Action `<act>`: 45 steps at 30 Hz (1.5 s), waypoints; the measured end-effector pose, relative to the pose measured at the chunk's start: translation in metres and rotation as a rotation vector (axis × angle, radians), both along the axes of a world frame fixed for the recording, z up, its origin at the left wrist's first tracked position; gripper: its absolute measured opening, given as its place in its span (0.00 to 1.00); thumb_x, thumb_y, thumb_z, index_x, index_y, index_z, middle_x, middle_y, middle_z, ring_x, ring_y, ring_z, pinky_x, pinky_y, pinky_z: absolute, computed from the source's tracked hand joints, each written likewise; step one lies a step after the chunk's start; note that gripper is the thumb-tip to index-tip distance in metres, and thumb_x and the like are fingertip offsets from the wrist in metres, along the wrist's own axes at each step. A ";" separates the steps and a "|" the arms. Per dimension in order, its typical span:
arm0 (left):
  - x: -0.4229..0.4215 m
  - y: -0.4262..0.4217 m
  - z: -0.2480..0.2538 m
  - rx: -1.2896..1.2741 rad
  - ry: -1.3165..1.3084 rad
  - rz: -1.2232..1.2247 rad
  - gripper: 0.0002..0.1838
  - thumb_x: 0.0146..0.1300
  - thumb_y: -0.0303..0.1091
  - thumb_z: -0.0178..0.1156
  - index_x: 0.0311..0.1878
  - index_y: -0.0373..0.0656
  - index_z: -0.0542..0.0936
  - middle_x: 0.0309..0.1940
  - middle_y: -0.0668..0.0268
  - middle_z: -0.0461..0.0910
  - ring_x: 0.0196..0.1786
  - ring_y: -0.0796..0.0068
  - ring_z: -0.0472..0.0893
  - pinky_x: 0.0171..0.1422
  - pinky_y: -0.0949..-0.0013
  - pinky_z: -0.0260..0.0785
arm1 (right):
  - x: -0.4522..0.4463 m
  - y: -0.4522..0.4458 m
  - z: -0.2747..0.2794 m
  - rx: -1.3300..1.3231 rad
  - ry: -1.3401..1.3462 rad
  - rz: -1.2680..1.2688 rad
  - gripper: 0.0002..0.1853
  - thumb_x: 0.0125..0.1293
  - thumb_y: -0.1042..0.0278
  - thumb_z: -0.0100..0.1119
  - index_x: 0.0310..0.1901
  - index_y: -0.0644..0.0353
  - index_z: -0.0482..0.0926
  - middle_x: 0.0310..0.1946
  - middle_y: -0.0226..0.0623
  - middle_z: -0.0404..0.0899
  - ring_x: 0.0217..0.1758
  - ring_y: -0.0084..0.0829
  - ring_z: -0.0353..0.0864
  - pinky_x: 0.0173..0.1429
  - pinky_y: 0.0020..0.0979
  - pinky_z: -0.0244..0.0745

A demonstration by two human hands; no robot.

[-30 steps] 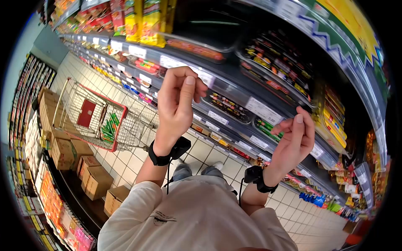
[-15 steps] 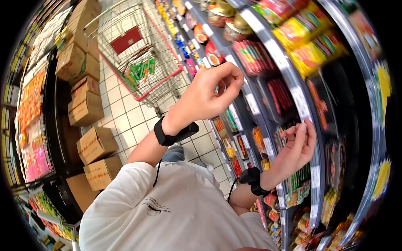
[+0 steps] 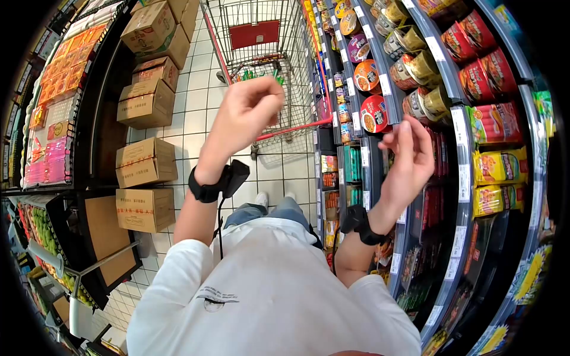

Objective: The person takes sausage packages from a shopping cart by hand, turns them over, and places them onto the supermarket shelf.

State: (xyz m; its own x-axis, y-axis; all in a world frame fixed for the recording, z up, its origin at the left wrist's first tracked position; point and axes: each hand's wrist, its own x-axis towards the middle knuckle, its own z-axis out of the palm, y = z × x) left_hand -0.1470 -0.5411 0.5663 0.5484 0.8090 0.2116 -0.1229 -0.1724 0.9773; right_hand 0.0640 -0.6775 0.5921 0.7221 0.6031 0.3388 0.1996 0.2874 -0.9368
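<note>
My left hand (image 3: 246, 118) is raised left of centre in the head view, its fingers curled in toward the thumb, and nothing shows in it. It appears in front of the near part of a shopping cart (image 3: 254, 34), whose basket holds green and orange packs. My right hand (image 3: 408, 161) is raised by the shelves on the right, its fingers loosely bent and apart, holding nothing visible. Nearest to it are a red-lidded noodle cup (image 3: 374, 114) and gold-topped cups (image 3: 424, 104). Black devices are strapped to both wrists.
Cardboard boxes (image 3: 145, 160) line the left side of the tiled aisle (image 3: 196, 113). Beyond them stands a black display with orange packs (image 3: 65, 65). Red noodle bags (image 3: 488, 74) and yellow packets (image 3: 502, 166) fill shelves at the right.
The view has turned toward the aisle, so the cart now lies ahead and the shelves run along the right. Both hands stay raised, my left hand still curled.
</note>
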 end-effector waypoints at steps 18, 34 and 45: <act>0.001 0.200 -0.090 -0.380 0.210 0.399 0.07 0.67 0.31 0.56 0.38 0.36 0.77 0.19 0.71 0.76 0.24 0.85 0.76 0.30 0.78 0.67 | 0.055 0.308 -0.112 -0.318 0.211 0.305 0.13 0.68 0.71 0.60 0.50 0.70 0.78 0.34 0.38 0.82 0.33 0.21 0.80 0.36 0.22 0.77; 0.122 0.466 -0.433 -1.022 0.502 0.348 0.15 0.67 0.38 0.55 0.49 0.36 0.77 0.40 0.63 0.81 0.39 0.75 0.82 0.36 0.72 0.77 | 0.089 0.589 -0.467 -0.691 0.573 0.339 0.16 0.70 0.67 0.57 0.53 0.69 0.77 0.42 0.38 0.83 0.44 0.25 0.81 0.41 0.26 0.78; 0.144 0.555 -0.562 -1.094 0.238 0.522 0.19 0.67 0.34 0.55 0.57 0.33 0.73 0.49 0.60 0.77 0.47 0.69 0.80 0.43 0.69 0.75 | 0.111 0.660 -0.621 -0.664 0.761 0.220 0.16 0.67 0.72 0.56 0.53 0.72 0.72 0.45 0.38 0.74 0.49 0.29 0.77 0.56 0.36 0.79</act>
